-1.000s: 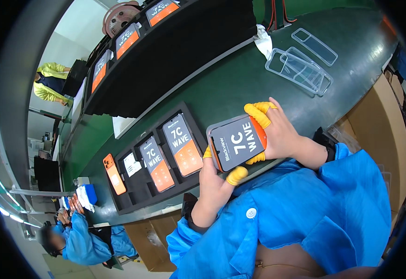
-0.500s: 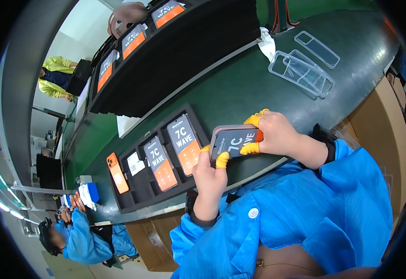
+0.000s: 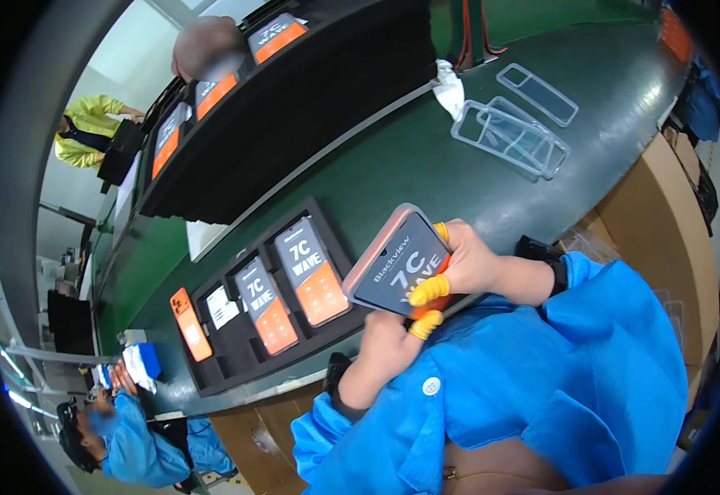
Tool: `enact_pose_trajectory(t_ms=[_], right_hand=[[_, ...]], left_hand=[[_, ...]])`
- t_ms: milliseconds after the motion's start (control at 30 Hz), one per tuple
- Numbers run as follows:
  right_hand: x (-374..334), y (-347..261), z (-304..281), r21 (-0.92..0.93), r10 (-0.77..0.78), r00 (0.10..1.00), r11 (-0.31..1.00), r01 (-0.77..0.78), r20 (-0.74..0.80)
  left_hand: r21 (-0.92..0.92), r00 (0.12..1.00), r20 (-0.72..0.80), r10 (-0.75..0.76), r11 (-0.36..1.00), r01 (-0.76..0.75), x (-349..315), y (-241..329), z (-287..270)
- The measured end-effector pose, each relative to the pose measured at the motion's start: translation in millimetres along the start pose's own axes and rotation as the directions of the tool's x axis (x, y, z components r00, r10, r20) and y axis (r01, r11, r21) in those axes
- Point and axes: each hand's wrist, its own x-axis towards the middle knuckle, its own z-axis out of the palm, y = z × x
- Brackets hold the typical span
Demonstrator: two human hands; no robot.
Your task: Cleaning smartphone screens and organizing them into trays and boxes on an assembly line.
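A smartphone (image 3: pixel 401 262) in a clear case, with a grey and orange film over its front, is tilted up towards me above the table edge. My right hand (image 3: pixel 469 266) grips its right end, with a yellow-covered thumb on the front and fingers behind. At its lower edge is my left hand (image 3: pixel 386 342), its thumb in a yellow finger cot bent at the near corner; the other fingers are mostly hidden under the phone. To the left, a black tray (image 3: pixel 220 367) bears two similar phones (image 3: pixel 319 285), a white label (image 3: pixel 222 308) and an orange phone (image 3: pixel 191 330) lying back up.
Several clear phone cases (image 3: pixel 556 169) lie at the right on the green table (image 3: pixel 393 177), near a crumpled white tissue (image 3: pixel 451 91). A black rack (image 3: pixel 294 140) with more phones stands behind. Cardboard boxes (image 3: pixel 665 223) flank me. A co-worker (image 3: pixel 141 445) sits at far left.
The phone has turned, its left end tilting down and its face coming towards me. My left hand has slid from its left end to the lower edge. The whole view has shifted slightly.
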Motion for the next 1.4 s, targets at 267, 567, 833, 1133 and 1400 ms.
enact_pose_trajectory(t_ms=[267, 567, 833, 1133, 1400], right_hand=[[-1.8, 22.2, 18.1, -0.274, -0.373, 0.915, 0.906, 0.324, -0.153], [-3.5, 24.2, 52.9, -0.288, -0.415, 0.900, 0.885, 0.366, -0.133], [-11.1, -6.5, -82.3, -0.968, -0.482, 0.852, -0.030, -0.250, -0.205], [-3.3, 18.5, -155.6, -0.762, -0.516, 0.733, -0.214, -0.611, -0.444], [0.3, -10.6, -108.1, -0.820, -0.572, 0.733, -0.170, -0.546, -0.369]], left_hand=[[0.213, 0.983, -0.185, 0.007, 0.976, 0.033, -7.5, -13.7, -1.8], [0.144, 0.957, -0.291, 0.019, 0.989, 0.025, -36.2, -27.6, -8.2], [-0.679, 0.789, -0.553, -0.269, 0.694, -0.240, -112.5, -54.6, -106.9], [-0.557, 0.380, -0.715, -0.587, 0.807, 0.197, -165.6, -149.8, -216.6], [-0.389, 0.545, -0.505, -0.669, 0.740, 0.548, -166.5, -145.0, -225.8]])
